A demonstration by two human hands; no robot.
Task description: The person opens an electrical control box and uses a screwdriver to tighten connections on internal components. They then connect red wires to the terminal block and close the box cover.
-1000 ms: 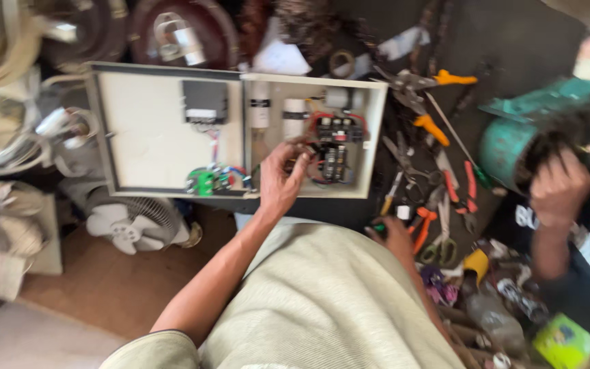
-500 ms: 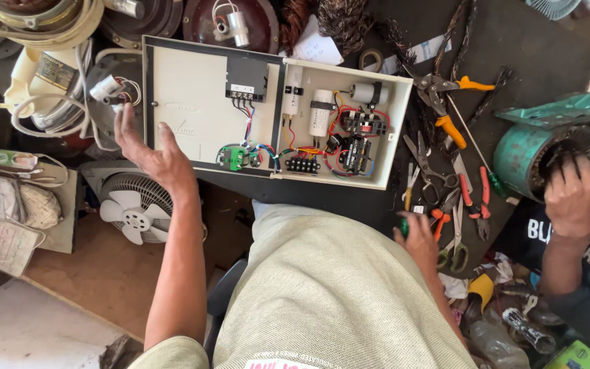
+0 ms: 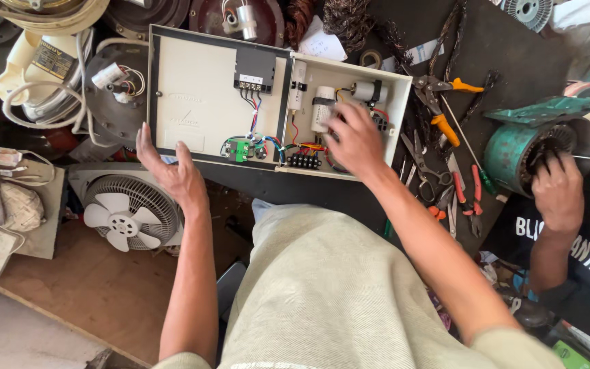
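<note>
The person wears a loose, pale beige shirt of plain woven cloth, its short sleeves ending high on the upper arms, so both forearms are bare down to the wrists. The fabric lies in soft folds across the chest and lap. The left hand (image 3: 172, 174) and the right hand (image 3: 355, 139) are bare too: no gloves, rings, watch or wristband show on either.

An electrical repair workshop: an opened control box (image 3: 274, 102) with wiring, pliers (image 3: 442, 106) and cutters scattered on the dark tabletop (image 3: 513, 61), motor windings, a fan (image 3: 128, 212).
</note>
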